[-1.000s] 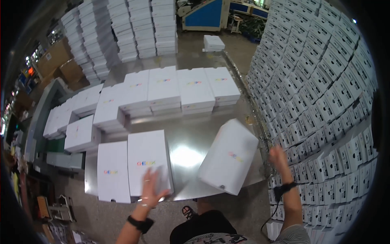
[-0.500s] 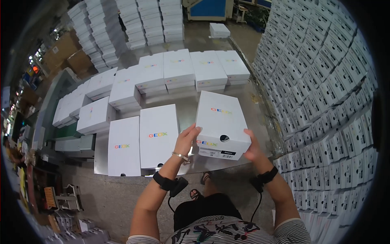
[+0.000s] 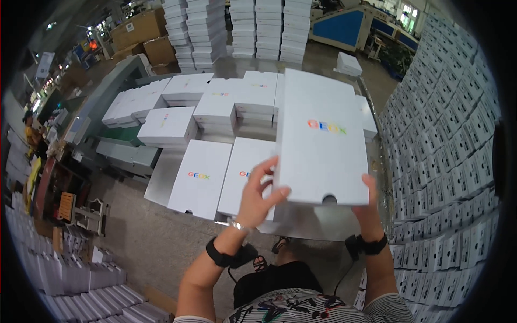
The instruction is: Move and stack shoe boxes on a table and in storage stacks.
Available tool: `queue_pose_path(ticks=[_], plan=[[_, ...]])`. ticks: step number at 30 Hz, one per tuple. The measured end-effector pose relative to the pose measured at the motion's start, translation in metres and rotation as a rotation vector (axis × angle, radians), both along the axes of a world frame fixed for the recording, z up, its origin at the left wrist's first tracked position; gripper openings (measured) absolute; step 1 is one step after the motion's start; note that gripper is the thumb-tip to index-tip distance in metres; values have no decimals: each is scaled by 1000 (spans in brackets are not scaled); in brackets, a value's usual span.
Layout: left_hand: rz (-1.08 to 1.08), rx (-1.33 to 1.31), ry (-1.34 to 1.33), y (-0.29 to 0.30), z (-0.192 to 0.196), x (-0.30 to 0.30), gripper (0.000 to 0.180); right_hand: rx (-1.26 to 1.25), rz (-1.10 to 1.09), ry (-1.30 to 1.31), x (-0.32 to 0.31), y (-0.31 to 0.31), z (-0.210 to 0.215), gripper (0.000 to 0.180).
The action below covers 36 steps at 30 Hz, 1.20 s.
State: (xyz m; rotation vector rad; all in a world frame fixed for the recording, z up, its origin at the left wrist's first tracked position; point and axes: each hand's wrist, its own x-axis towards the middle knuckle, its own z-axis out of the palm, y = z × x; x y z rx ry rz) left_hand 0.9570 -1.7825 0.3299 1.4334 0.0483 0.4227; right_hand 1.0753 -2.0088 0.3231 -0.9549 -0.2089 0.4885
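Gripping a white rectangular lidded cardboard box (image 3: 318, 161) btwn left hand (image 3: 257, 198), on its L edge, & right hand (image 3: 369, 211), at near R corner, partly hidden. Box is up over shiny silver metal table (image 3: 318, 222), just R of two white cardboard boxes (image 3: 200, 185) lying flat; tall wall of stacked white boxes (image 3: 444, 151) far R.

It's a factory workshop — stacked white boxes (image 3: 441, 156) and a blue-panelled machine (image 3: 338, 28) show it.
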Motion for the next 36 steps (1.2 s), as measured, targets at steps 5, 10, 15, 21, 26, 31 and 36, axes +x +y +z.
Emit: queue_pose_path(ticks=[5, 10, 15, 21, 26, 31, 36], plan=[[16, 622, 147, -24, -47, 3, 68, -332, 69, 27, -8, -69, -94, 52], [-91, 1451, 320, -38, -131, 35, 75, -524, 186, 247, 14, -67, -170, 45], [-120, 1502, 350, -37, -154, 35, 72, -555, -110, 156, 166, -73, -159, 62], [-272, 1427, 563, -50, -138, 44, 76, -390, -509, 595, 376, -58, -201, 59], [-136, 1464, 603, -43, -137, 50, 72, -56, -679, 384, 374, -94, -248, 42], [-32, 1413, 624, -35, -143, 46, 74, -71, -476, 397, 250, -207, -210, 46], [-14, 1414, 595, -37, -156, 48, 69, -268, -548, 507, 137, -256, -187, 47]])
